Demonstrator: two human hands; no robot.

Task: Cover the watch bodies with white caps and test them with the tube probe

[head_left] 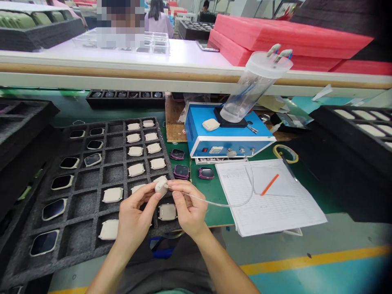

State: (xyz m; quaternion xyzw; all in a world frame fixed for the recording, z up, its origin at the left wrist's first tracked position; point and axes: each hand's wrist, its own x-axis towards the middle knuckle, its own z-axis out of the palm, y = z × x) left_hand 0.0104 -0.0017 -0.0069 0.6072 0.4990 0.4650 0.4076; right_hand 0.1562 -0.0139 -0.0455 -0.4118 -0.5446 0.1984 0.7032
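Observation:
My left hand (137, 210) pinches a beige watch case (161, 186) between thumb and fingers, tilted above the foam tray (87, 241). In my right hand (188, 204) is the end of a thin clear tube (220, 205), held against the edge of the case. This tube curves back to the front of a blue box machine (196, 122) with knobs and a switch. Beneath my hands, the tray's compartments hold more beige watch cases (112, 195) on the right and dark-screened ones (54, 209) on the left.
Purple watch cases (206, 173) lie between tray and papers (269, 204). A clear cylinder (248, 94) leans on the machine, beside another beige case (211, 124). A tape roll (286, 153) sits farther right. Black foam stacks flank both sides; a shelf (190, 79) crosses behind, with people beyond.

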